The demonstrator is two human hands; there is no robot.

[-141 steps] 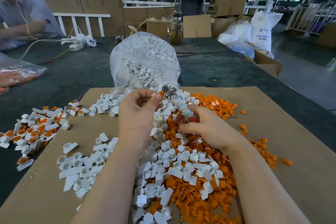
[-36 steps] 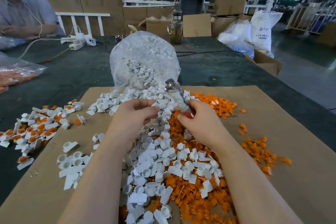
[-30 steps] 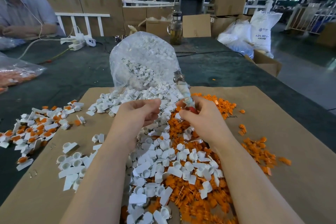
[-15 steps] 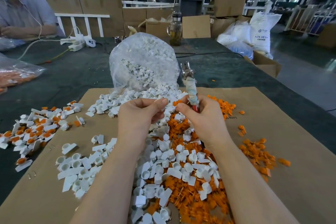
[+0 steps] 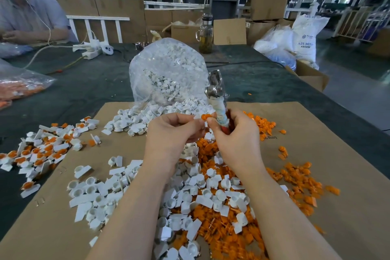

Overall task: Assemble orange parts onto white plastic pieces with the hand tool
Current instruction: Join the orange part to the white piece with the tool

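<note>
Two hands meet above the heap in the head view. The left hand (image 5: 175, 133) pinches a white plastic piece (image 5: 197, 116), presenting it; the right hand (image 5: 234, 135) pinches an orange part (image 5: 205, 116) against it while gripping the pliers (image 5: 217, 99) upright, probably parked clear for pressing next.

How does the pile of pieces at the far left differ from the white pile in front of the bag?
The far-left pile has white pieces carrying orange parts in their cups; the white pile by the bag shows empty white pieces only. The far-left pile lies partly off the cardboard sheet on the dark table; the other spills from the clear bag onto the cardboard. Both hold the same white tabbed cups.
</note>
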